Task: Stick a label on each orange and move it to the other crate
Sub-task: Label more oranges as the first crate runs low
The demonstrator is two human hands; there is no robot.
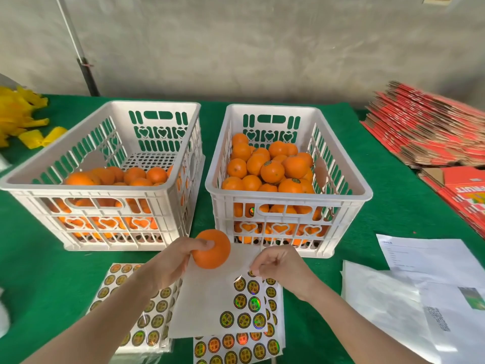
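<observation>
A green table (pixel 39 271) filled most of the view, and two white slotted crates stood on it side by side, close but not touching. The left crate (pixel 78 189) held a low layer of oranges (pixel 136 174) with part of its perforated floor bare at the back. The right crate (pixel 288 197) was filled much higher with oranges (pixel 271 170), and some of them showed a small round label on top. A stack of flattened red cartons (pixel 425 122) lay at the far right, and white papers (pixel 430 256) lay nearer, beside the right crate. Several sticker sheets were spread in front of the crates. The top sheet (pixel 210 298) was mostly bare white, with labels left only on its right part. Some yellow things (pixel 18 111) lay at the far left edge. The left hand (pixel 173 261) held one orange (pixel 214 252) just in front of the gap between the crates and above the top sheet, with the thumb pressed on its upper side and the other fingers hidden behind it. The right hand (pixel 278 264) had its fingers curled, and the thumb and the forefinger pinched the edge of one label (pixel 252 273) at the top of the labelled part of this sheet.
</observation>
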